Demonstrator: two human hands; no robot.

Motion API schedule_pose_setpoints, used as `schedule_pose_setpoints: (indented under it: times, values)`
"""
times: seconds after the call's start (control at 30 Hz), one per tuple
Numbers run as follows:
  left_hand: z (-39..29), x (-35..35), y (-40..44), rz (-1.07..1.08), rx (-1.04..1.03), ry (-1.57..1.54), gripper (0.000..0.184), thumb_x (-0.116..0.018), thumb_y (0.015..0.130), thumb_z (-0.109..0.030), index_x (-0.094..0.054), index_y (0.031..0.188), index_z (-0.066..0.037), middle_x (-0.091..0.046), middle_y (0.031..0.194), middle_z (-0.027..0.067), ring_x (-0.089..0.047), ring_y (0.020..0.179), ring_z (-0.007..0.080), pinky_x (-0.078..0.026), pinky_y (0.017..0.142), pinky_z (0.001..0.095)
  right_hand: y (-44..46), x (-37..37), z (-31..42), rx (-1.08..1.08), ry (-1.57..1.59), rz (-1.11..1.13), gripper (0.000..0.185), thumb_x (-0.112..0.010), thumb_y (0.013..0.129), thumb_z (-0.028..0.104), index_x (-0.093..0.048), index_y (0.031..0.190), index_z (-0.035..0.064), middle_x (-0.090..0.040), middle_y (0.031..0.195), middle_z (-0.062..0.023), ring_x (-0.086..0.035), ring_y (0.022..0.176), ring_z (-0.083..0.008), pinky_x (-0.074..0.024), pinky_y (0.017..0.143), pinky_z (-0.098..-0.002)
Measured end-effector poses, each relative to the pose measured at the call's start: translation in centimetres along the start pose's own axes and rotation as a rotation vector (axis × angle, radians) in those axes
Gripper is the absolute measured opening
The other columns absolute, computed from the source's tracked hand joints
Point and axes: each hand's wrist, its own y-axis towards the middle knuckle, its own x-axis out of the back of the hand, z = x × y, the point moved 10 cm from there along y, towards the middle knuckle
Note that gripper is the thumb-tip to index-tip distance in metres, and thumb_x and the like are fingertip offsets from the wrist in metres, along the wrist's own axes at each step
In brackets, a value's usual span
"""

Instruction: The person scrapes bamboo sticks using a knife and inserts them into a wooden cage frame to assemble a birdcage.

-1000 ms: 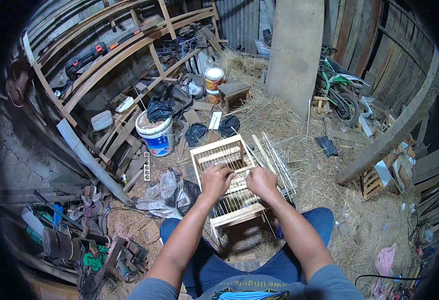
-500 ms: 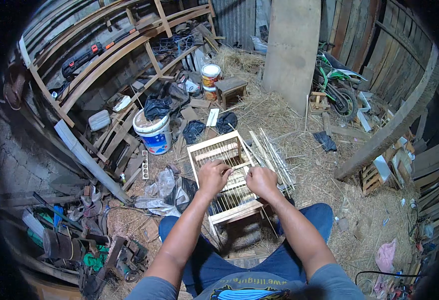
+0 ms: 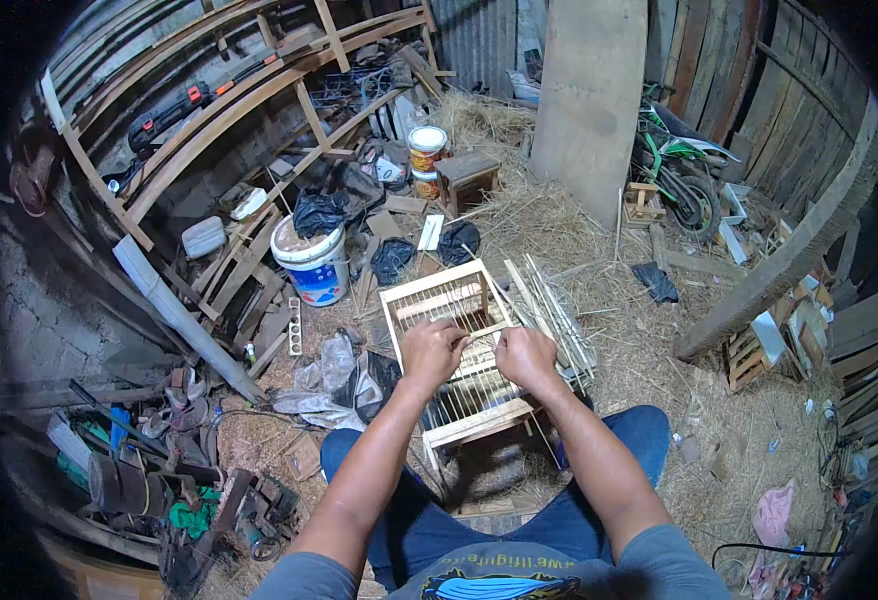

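A light wooden frame with thin parallel bars, like a small cage [image 3: 479, 422], stands between my knees. Over its left half is my left hand [image 3: 433, 352], fingers curled and pinched together near the bars. My right hand [image 3: 526, 356] is closed at the frame's right side, by a crosspiece. What lies between the fingertips of either hand is too small to make out. Thin wooden strips [image 3: 549, 310] lie just right of the frame.
A white and blue bucket [image 3: 311, 262] with a black bag on it stands at the left. Behind are stacked paint cans [image 3: 426, 160] and a small stool [image 3: 467, 180]. A slanting post [image 3: 789, 245] and a motorbike [image 3: 681, 180] are at the right.
The view has shifted slightly. Both hands stay at nearly the same places on the frame, with only small finger movements.
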Motion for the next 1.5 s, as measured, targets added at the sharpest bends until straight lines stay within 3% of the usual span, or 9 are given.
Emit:
schedule_pose_setpoints:
  times: [0.07,0.5,0.6,0.63,0.8,1.03,1.13,1.23,1.5]
  values:
    - [0.3,-0.2,-0.1,-0.011,0.008,0.01,0.018,-0.079,0.082,-0.032,-0.08,0.081,-0.014,-0.074,0.085,0.0025,-0.068,0.079,0.0262,-0.053,0.072,0.0393,-0.3,-0.4,-0.4,-0.006,-0.022,0.019,0.021,-0.07,0.082,0.027,-0.075,0.083,0.0069,-0.073,0.082,-0.0193,-0.072,0.081,-0.0387,-0.0559,0.077,-0.0509]
    - [-1.5,1.3,-1.3,-0.035,0.082,-0.094,0.021,-0.077,0.084,-0.03,-0.081,0.088,-0.011,-0.073,0.087,0.0097,-0.066,0.082,0.0304,-0.051,0.079,0.0439,-4.6,2.8,-1.6,-0.051,0.189,0.053,0.019,-0.069,0.082,0.026,-0.078,0.084,0.0092,-0.073,0.078,-0.0183,-0.072,0.078,-0.0366,-0.056,0.074,-0.049]
    - [-1.4,-0.7,-3.4,0.169,0.491,-0.705,0.029,-0.075,0.091,-0.03,-0.079,0.102,-0.003,-0.076,0.092,0.0131,-0.069,0.083,0.0214,-0.053,0.078,0.034,-5.6,4.3,-1.0,-0.039,0.31,0.062,0.025,-0.072,0.084,0.032,-0.077,0.082,0.0075,-0.07,0.07,-0.0147,-0.07,0.068,-0.0321,-0.0539,0.067,-0.0455]
    - [-2.0,-1.5,-4.0,0.173,0.515,-0.895,0.031,-0.074,0.094,-0.027,-0.077,0.107,0.001,-0.076,0.093,0.0096,-0.067,0.084,0.0125,-0.052,0.073,0.0285,-5.8,4.4,-0.9,-0.026,0.38,0.07,0.027,-0.073,0.085,0.033,-0.077,0.082,0.0068,-0.069,0.066,-0.0122,-0.067,0.063,-0.0273,-0.0515,0.063,-0.0422]
    - [-4.8,-1.0,-5.4,0.122,0.556,-1.345,0.028,-0.071,0.097,-0.02,-0.074,0.115,0.001,-0.074,0.102,0.0054,-0.065,0.086,0.0086,-0.051,0.075,0.0239,-7.2,4.4,-0.3,0.062,0.721,0.072,0.028,-0.076,0.088,0.028,-0.074,0.081,0.0018,-0.064,0.061,-0.0029,-0.056,0.058,-0.0072,-0.0433,0.055,-0.0276]
    - [-8.4,2.0,-5.3,0.193,0.497,-1.52,0.021,-0.069,0.098,-0.014,-0.074,0.109,0.003,-0.071,0.102,0.0056,-0.064,0.092,0.0114,-0.05,0.084,0.0242,-9.8,7.4,2.7,0.084,1.114,0.221,0.016,-0.073,0.093,0.014,-0.073,0.091,-0.0018,-0.069,0.079,0.0004,-0.057,0.072,-0.0039,-0.0458,0.063,-0.023]
    - [-9.2,3.6,-5.0,0.199,0.439,-1.529,0.018,-0.068,0.096,-0.01,-0.074,0.106,0.004,-0.069,0.104,0.008,-0.064,0.096,0.0141,-0.049,0.087,0.0265,-10.3,8.5,3.6,0.113,1.231,0.229,0.014,-0.074,0.092,0.013,-0.073,0.091,-0.0008,-0.065,0.073,0.0023,-0.054,0.064,-0.0025,-0.0408,0.056,-0.0208]
    - [-9.6,4.7,-4.8,0.223,0.455,-1.516,0.016,-0.07,0.094,-0.006,-0.075,0.104,0.004,-0.069,0.104,0.0091,-0.064,0.098,0.0158,-0.049,0.09,0.0283,-10.7,8.3,3.4,0.113,1.209,0.263,0.014,-0.072,0.094,0.011,-0.074,0.097,-0.0025,-0.07,0.083,0.0005,-0.058,0.076,-0.0034,-0.047,0.066,-0.0225]
    - [-10.4,6.5,-4.1,0.213,0.446,-1.518,0.013,-0.073,0.089,-0.004,-0.075,0.099,0.003,-0.068,0.101,0.0087,-0.065,0.094,0.0158,-0.051,0.085,0.028,-11.2,9.7,4.3,0.189,1.2,0.22,0.015,-0.072,0.094,0.011,-0.073,0.098,-0.0036,-0.07,0.084,0.0003,-0.059,0.077,-0.0037,-0.0473,0.066,-0.0227]
